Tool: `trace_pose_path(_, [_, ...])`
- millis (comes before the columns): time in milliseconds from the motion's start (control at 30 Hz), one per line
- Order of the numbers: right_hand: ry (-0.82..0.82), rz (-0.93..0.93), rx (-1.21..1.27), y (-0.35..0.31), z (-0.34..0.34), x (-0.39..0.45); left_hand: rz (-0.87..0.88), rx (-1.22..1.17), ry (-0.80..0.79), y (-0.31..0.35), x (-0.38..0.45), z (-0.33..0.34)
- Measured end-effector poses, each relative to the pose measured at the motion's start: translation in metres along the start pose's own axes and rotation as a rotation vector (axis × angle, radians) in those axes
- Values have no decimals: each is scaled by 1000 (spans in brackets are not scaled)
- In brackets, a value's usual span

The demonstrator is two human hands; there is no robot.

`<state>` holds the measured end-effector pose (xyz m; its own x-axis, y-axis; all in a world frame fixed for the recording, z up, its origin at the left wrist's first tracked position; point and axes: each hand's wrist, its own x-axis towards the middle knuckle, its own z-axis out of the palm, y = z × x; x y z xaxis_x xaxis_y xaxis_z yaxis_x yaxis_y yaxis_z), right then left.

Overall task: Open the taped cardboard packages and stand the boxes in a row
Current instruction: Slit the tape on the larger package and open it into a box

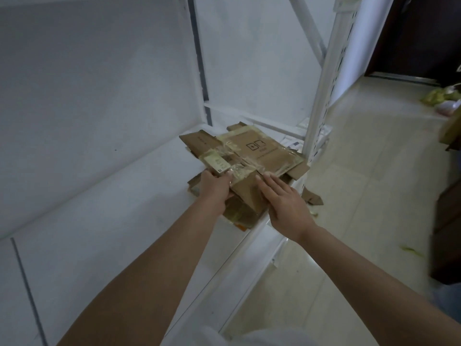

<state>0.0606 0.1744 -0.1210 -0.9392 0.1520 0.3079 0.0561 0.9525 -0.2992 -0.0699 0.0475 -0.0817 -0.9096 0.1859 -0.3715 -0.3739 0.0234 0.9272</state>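
Cardboard, flattened and taped, lies stacked at the shelf's front edge by the white post. Your left hand grips the near flap, fingers curled round its taped edge. Your right hand rests flat on it, fingers straight, together.

A stack of flattened cardboard packages lies on a shelf, at its far right end beside an upright post. The left hand grips the stack's near left edge; the right hand rests flat on its near right side. More cardboard scraps lie on the floor below, right of the shelf. A wall stands behind the shelf, to the left.
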Motion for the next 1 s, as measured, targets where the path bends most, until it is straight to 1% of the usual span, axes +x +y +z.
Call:
trace_pose_path(133, [39,142,29,2,-14,-11,48,-58,-44,4,0,-10])
trace_pose_path(200, [83,206,35,-3,-20,-13,84,-98,-41,9,-4,-18])
trace_pose_path(267, [147,230,52,-9,-23,-14,132,-144,-46,17,-11,-27])
trace_pose_path(400, [206,247,82,-24,-23,-18,275,-180,-25,36,-29,-57])
trace_pose_path(467, [238,263,99,-34,-23,-22,301,-224,-29,42,-36,-73])
trace_pose_path(700, [306,353,169,-59,-20,-51,408,-109,46,40,-63,-129])
trace_pose_path(833, [328,507,330,-73,-20,-61,451,0,132,20,-88,-166])
trace_pose_path(933, [344,519,501,-93,-26,-64,443,54,127,3,-107,-191])
trace_pose_path(1000, [324,525,708,-112,-33,-67,422,32,120,-5,-120,-202])
